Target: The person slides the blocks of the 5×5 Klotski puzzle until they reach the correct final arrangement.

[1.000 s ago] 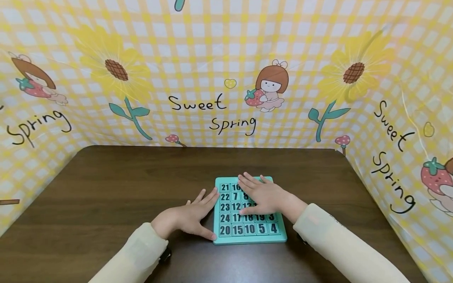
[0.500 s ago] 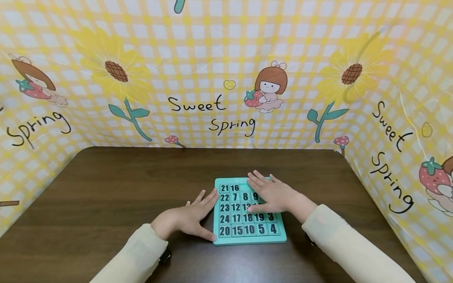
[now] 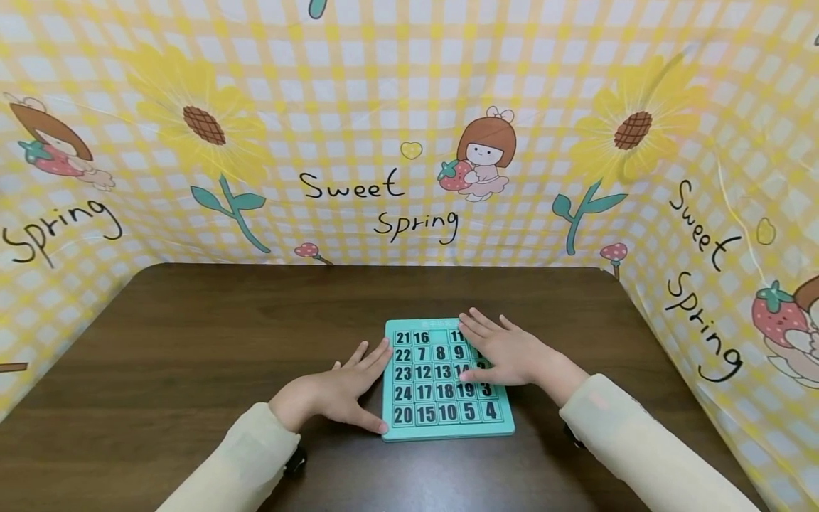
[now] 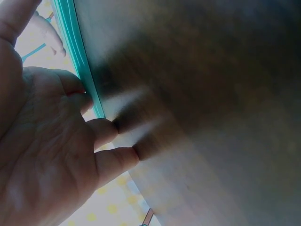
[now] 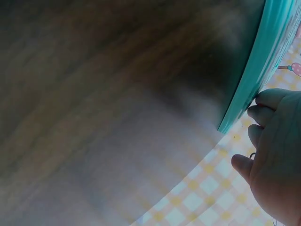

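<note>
A turquoise sliding number puzzle (image 3: 448, 432) lies flat on the table, its tiles printed with black numbers. In the top row a gap shows between the 16 and the 11. My left hand (image 3: 335, 393) is spread along the left side, with thumb at the lower left corner and fingertips at the upper left edge. My right hand (image 3: 512, 354) reaches over the upper right, fingers extended, covering the tiles there; its thumb tip is on the 14. Both wrist views show the puzzle's side edge (image 4: 77, 52) close to the fingers.
The puzzle sits on a dark brown wooden table (image 3: 224, 327). Behind it and along both sides rises a yellow-checked cloth (image 3: 358, 107) with printed flowers, figures and lettering. Dark bands show at both sleeve cuffs.
My right hand has slid to the right across the puzzle, uncovering the gap in the top row and the 11. The left hand holds its place at the left edge.
</note>
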`<state>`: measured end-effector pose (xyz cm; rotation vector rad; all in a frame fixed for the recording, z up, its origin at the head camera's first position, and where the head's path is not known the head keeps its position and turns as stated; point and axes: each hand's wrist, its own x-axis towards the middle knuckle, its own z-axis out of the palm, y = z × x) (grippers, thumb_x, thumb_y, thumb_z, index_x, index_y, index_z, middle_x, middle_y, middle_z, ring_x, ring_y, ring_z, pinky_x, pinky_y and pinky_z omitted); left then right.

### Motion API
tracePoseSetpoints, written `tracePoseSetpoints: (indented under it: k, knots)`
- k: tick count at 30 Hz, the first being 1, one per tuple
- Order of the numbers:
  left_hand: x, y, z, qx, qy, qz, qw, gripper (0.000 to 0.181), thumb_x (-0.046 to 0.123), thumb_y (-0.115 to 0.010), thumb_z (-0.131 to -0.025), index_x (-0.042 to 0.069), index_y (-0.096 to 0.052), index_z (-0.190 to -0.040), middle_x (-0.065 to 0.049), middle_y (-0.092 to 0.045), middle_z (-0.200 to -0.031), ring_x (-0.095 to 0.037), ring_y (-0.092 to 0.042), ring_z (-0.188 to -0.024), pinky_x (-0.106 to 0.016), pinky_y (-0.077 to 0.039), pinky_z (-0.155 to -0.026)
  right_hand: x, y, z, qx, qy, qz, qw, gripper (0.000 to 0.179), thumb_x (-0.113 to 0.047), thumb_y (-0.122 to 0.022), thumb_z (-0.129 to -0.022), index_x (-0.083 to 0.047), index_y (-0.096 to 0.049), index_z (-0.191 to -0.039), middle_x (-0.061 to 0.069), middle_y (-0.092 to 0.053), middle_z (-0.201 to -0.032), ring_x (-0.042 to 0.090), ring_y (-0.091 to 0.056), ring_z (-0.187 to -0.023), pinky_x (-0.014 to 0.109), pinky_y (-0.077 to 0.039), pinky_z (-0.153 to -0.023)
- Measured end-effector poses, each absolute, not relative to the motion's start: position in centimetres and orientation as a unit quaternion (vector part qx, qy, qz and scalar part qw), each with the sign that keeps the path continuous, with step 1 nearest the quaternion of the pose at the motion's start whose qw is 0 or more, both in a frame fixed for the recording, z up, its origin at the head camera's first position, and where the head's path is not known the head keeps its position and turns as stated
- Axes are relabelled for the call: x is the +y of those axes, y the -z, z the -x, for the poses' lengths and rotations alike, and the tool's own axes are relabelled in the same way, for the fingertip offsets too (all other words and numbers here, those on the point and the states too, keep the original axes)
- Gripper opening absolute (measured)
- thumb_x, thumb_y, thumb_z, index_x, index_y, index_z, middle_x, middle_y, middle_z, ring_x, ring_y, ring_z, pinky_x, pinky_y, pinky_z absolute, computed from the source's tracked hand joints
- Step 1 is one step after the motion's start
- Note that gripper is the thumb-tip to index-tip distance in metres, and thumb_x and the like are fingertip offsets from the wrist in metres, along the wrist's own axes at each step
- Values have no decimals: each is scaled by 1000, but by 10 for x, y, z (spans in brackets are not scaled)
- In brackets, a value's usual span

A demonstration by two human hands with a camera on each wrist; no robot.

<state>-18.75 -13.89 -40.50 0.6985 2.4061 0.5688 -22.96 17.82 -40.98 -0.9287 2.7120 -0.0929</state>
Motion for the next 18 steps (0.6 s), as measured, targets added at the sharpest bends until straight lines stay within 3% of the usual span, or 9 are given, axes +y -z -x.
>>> tracePoseSetpoints:
  k: [18]
  knots:
    - [-139,406,187,901,-205,-257,282,117,55,-76,-81,13,-2,-161,-2,12,-168,-35,15,-154,-74,-8,-114,160,412,231,931,27,338,133,96,-73,-43,-92,-11,-14,-160,6,-6,-169,25,0,-157,60,-12,-122]
